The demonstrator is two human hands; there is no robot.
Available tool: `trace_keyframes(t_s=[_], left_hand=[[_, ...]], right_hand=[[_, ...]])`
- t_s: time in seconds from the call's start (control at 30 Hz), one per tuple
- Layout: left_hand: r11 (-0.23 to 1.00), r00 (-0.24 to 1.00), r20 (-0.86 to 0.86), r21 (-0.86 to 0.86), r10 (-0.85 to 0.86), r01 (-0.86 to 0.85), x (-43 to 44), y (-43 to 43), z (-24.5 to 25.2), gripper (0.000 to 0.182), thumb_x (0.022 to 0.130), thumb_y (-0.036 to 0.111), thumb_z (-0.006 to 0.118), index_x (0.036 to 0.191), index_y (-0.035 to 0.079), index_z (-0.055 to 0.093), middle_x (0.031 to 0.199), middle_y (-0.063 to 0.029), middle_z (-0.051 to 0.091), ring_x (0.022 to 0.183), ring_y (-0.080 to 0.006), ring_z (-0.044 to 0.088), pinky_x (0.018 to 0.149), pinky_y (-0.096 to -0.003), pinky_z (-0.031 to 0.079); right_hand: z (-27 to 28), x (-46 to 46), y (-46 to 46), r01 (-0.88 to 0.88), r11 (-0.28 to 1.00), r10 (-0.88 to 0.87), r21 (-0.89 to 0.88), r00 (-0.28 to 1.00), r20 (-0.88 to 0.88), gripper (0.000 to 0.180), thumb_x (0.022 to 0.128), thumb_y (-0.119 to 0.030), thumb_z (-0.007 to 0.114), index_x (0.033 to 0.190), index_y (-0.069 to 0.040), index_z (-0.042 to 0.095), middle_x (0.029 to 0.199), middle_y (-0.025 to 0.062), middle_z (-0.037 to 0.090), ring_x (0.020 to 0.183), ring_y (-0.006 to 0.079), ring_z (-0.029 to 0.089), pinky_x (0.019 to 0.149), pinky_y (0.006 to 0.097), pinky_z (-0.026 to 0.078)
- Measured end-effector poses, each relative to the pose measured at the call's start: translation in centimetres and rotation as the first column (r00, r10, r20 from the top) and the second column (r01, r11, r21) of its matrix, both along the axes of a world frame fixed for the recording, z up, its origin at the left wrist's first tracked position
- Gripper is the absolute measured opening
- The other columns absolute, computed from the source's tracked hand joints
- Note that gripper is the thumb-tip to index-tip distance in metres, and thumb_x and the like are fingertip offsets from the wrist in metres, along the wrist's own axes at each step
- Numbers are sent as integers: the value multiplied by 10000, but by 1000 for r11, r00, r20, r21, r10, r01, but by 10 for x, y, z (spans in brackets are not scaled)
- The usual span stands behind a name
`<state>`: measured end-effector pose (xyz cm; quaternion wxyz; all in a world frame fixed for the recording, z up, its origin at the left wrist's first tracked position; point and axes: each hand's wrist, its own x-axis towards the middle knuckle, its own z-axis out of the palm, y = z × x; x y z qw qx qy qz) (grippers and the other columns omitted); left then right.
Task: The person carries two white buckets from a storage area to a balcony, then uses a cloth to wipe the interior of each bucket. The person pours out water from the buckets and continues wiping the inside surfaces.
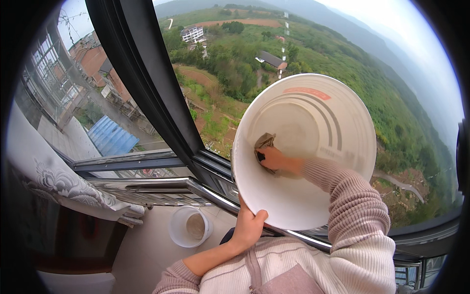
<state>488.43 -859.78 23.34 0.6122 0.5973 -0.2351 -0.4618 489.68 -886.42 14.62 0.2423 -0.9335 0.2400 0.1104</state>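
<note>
A large white plastic bucket is tilted with its mouth towards me, in front of an open window. My left hand grips its rim at the lower left, thumb on the inner side. Deep inside, my right hand presses a crumpled brown cloth against the inner wall near the bottom. The fingertips are partly hidden by the cloth. Red and grey printing shows through the bucket's wall.
A polished metal railing runs below the dark window frame, with a long drop outside. On the tiled floor stands a smaller white bucket holding murky water. A patterned curtain hangs at the left beside dark furniture.
</note>
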Motion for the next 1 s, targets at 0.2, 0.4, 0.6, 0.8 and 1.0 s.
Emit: trace_keyframes(t_s=[0.2,0.4,0.6,0.8,1.0], left_hand=[[999,991,128,33,-29,25,3,5,-2,679,768,-5,443,1370,7,129,1203,-208,449,1017,-277,528,906,-334,414],[996,990,136,-67,-47,56,-2,1,21,817,781,-18,438,1446,148,-6,1282,-241,405,1086,-319,521,915,-364,428],[993,975,189,-7,-117,120,-8,-5,41,828,794,1,442,1443,210,-27,1271,-245,386,916,-337,584,747,-392,495],[986,836,522,95,-169,140,-2,1,43,835,796,-14,430,1436,239,-43,1312,-206,377,789,-255,620,510,-299,571],[996,936,340,46,-85,74,9,4,51,808,793,0,426,1441,214,-8,1208,-223,459,703,-241,619,481,-294,549]], right_hand=[[-3,-33,-29,-549,830,353,-97,652,-672,364,755,-162,594,1104,-62,610,1095,140,602,1016,301,563,790,447,463],[-12,-78,-32,-905,405,433,-132,317,-844,215,800,-138,566,981,-85,670,1120,66,577,1027,266,539,772,468,446],[0,-80,-21,-706,89,616,-703,594,-518,232,797,-182,559,992,-123,669,1296,65,471,1157,255,464,831,447,438],[32,-36,-32,-301,904,352,-303,927,129,398,806,-205,531,1188,-92,546,1340,80,414,1250,267,355,998,472,310],[56,-8,-55,-213,399,179,-892,972,-152,519,832,-261,484,1297,-31,453,1365,119,367,1189,297,356,970,436,288]])
